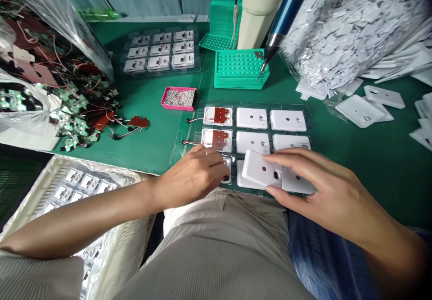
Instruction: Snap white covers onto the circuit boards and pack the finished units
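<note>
Ribbed grey cloth [222, 246] over our lap sits closest, with both forearms reaching out above it; our left hand [194, 174] has its fingers curled down onto the near-left pocket of the clear tray [189, 133], and we cannot tell whether they pinch the piece there or only press it; our right hand [324, 192] lies mostly flat, fingers spread over a white cover [261, 169] with the thumb along its near edge, holding it lightly.

That cover lies tilted and askew across the near-middle pocket; we judge it could seat crooked or slide onto its neighbour, since the grip is loose; the thin wires [192, 120] sticking out past the tray's left rim could snag on our left wrist; the tray sits at the table's near edge, so a push might tip it toward us.

The tray's left column holds red-brown boards, its other pockets white covers; a pink dish [179, 97] holds small screws; a second tray [158, 50] farther back holds nine fitted units; a plastic bag [50, 79] at left is full of wired boards; a bag [344, 25] at right holds white covers; a white crate [43, 192] beside our left arm holds more trays.
</note>
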A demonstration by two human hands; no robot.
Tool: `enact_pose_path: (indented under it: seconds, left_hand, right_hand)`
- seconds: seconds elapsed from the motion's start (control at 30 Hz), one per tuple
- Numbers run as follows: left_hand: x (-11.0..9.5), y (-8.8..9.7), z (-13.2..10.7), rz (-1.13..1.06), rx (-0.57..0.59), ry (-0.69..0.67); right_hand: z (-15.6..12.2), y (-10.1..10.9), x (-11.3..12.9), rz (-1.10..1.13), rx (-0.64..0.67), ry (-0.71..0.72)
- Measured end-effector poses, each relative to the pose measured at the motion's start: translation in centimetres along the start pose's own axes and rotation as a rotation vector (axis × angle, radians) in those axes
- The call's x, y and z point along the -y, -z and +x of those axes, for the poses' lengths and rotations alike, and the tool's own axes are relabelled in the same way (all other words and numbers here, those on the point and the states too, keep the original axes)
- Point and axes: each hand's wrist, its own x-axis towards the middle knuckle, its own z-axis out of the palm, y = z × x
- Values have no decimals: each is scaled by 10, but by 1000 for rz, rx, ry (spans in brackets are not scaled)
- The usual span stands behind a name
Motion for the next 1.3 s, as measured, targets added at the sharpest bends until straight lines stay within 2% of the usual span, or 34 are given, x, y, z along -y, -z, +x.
enact_pose_path:
  seconds: [0.07,0.2,0.4,0.67,0.9,0.97,1.07,1.2,1.3]
  left_hand:
    - [3,3,7,7,53,-2]
    - [5,8,15,84,112,-96]
    - [4,10,16,115,175,-173]
    - [4,3,7,162,51,-220]
    - [-5,-7,-15,277,-84,-252]
    - [-7,-2,-19,248,-51,-191]
    - [-3,11,-19,50,32,4]
    - [8,25,-24,-112,-37,252]
    - [10,25,-33,-136,-66,339]
  right_hand:
    - [0,0,0,-3,0,-11]
    - [-2,0,-1,-1,-13,-26]
    - [-4,-2,-3,-12,-22,-25]
    - [-6,-2,-3,6,-11,-23]
    - [-5,-1,0,0,-26,-7]
    - [-4,-1,2,6,-22,3]
    - [1,-4,6,4,-26,37]
    - [14,-13,17,-26,-14,121]
    - [29,-23,25,-56,4,218]
